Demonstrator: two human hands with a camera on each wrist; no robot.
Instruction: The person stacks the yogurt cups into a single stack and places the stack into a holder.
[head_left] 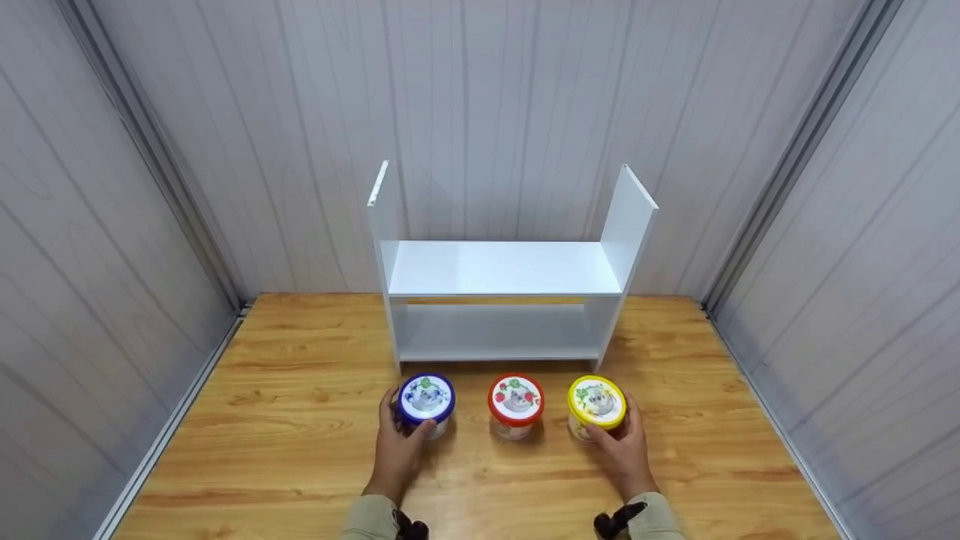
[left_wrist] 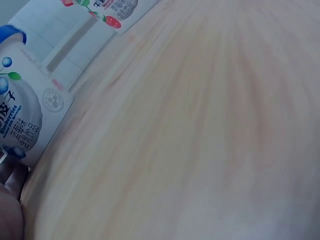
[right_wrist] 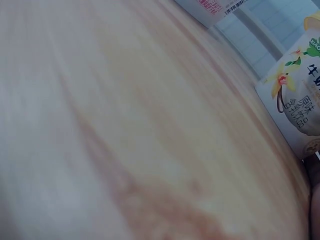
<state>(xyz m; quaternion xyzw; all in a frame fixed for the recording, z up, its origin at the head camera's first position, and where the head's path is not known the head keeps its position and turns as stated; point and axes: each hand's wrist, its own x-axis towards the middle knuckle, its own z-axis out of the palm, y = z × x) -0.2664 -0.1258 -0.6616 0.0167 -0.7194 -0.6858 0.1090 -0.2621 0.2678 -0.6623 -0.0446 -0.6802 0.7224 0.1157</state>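
Three round white tubs with koala pictures on their lids stand in a row on the wooden table. On the left, my left hand (head_left: 400,446) grips the blue-lidded tub (head_left: 427,397), thumb in front and fingers along its far left side. Blueberries are printed on its side (left_wrist: 22,100) in the left wrist view. My right hand (head_left: 626,446) holds the yellow-lidded tub (head_left: 597,403) from the right, thumb at the front. Its side shows a yellow flower (right_wrist: 282,82) in the right wrist view. Between them the red-lidded tub (head_left: 516,401) stands untouched.
Right behind the tubs stands a white two-level shelf (head_left: 502,268) with upright side panels. Pale panelled walls (head_left: 480,112) enclose the wooden table (head_left: 300,420) at the back and on both sides.
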